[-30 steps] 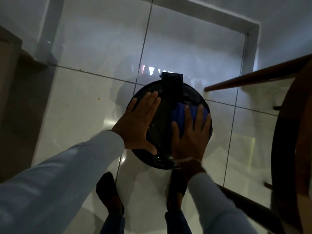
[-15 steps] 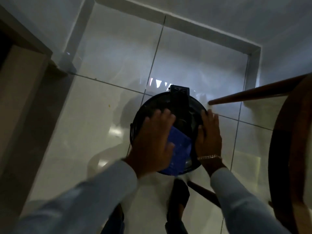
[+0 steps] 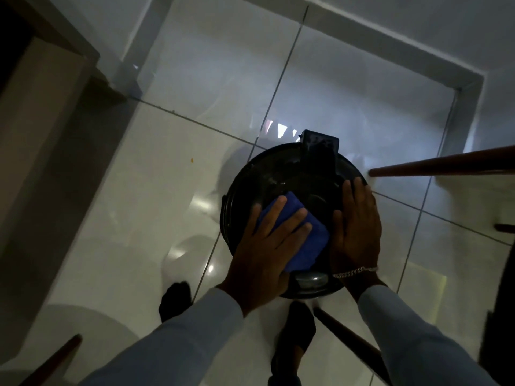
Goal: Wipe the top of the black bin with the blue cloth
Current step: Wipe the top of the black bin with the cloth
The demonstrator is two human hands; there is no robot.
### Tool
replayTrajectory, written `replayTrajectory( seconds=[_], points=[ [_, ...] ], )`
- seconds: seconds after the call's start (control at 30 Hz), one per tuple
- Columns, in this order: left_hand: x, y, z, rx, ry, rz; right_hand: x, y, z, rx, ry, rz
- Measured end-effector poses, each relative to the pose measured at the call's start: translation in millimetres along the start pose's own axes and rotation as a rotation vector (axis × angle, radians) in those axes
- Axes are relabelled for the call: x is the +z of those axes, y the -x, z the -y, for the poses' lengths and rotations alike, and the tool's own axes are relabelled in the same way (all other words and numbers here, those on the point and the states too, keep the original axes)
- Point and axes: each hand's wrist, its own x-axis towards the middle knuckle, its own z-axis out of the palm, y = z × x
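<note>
The round black bin [image 3: 289, 174] stands on the pale tiled floor, seen from above, with a raised black hinge block [image 3: 320, 149] at its far edge. A folded blue cloth [image 3: 312, 246] lies on the near left part of the lid. My left hand [image 3: 264, 246] lies flat on the cloth with fingers spread and presses it onto the lid. My right hand [image 3: 356, 227], with a bracelet at the wrist, rests flat on the lid's right side beside the cloth and holds nothing.
Wooden chair legs cross close to the bin at the right [image 3: 446, 162] and at the near right [image 3: 348, 338]. My feet in dark socks [image 3: 175, 302] stand just before the bin. A wall corner lies behind, a brown door frame [image 3: 41, 107] at the left.
The cloth was under my right hand a second ago; now my left hand presses it on the lid's near left. My right hand has shifted to the lid's right side.
</note>
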Motion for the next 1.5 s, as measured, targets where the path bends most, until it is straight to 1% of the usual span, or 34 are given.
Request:
replayTrajectory(
  seconds=[0.1, 0.17, 0.2, 0.3, 0.33, 0.4, 0.47, 0.5, 0.6, 0.63, 0.7, 0.83, 0.9, 0.97, 1.1, 1.17, 1.27, 1.37, 1.43, 1.5],
  points=[
    [-16, -20, 8, -0.16, 0.132, -0.187, 2, 2, -1, 0.004, 0.021, -0.011],
    [-29, -41, 22, -0.242, 0.171, -0.272, 2, 3, -1, -0.003, 0.045, -0.016],
    [-34, -51, 29, -0.27, 0.179, -0.276, 2, 3, -1, 0.0, 0.048, -0.019],
    [-32, -64, 43, -0.336, 0.241, -0.173, 2, 2, 1, 0.006, 0.052, -0.038],
    [-28, -64, 45, -0.345, 0.249, -0.165, 3, 2, 2, 0.005, 0.057, -0.052],
    [-20, -57, 42, -0.338, 0.192, -0.182, 4, 2, 1, 0.006, 0.065, -0.075],
    [-10, -41, 32, -0.302, 0.073, -0.177, 6, 1, -1, -0.003, 0.055, -0.073],
    [-4, -29, 25, -0.251, 0.016, -0.143, 6, 1, -2, -0.004, 0.052, -0.069],
    [15, 14, -1, -0.043, -0.149, 0.041, 6, 1, -3, -0.005, 0.064, -0.078],
    [20, 22, -6, -0.022, -0.186, 0.069, 7, 2, -3, -0.005, 0.073, -0.084],
    [21, 16, -7, -0.051, -0.203, 0.039, 7, 3, -4, -0.001, 0.081, -0.089],
    [5, -43, 13, -0.185, -0.139, -0.079, 7, 3, -7, -0.005, 0.073, -0.07],
    [-7, -75, 29, -0.302, -0.015, -0.155, 8, 2, -5, 0.002, 0.075, -0.073],
    [-15, -91, 40, -0.349, 0.135, -0.237, 8, 2, -4, 0.015, 0.077, -0.07],
    [-19, -58, 37, -0.365, 0.204, -0.212, 4, 1, -1, 0.002, 0.066, -0.045],
    [-19, -32, 32, -0.384, 0.211, -0.238, 4, 3, 0, 0.001, 0.073, -0.049],
    [-13, 2, 8, -0.469, 0.207, -0.292, 3, 1, 1, 0.005, 0.081, -0.059],
    [-3, 28, -23, -0.532, 0.264, -0.287, 2, 1, 2, 0.003, 0.079, -0.051],
    [-4, 21, -23, -0.546, 0.298, -0.309, 1, 2, 3, -0.001, 0.086, -0.055],
    [-10, -8, -9, -0.551, 0.291, -0.339, 3, 0, 5, 0.018, 0.088, -0.062]
  ],
)
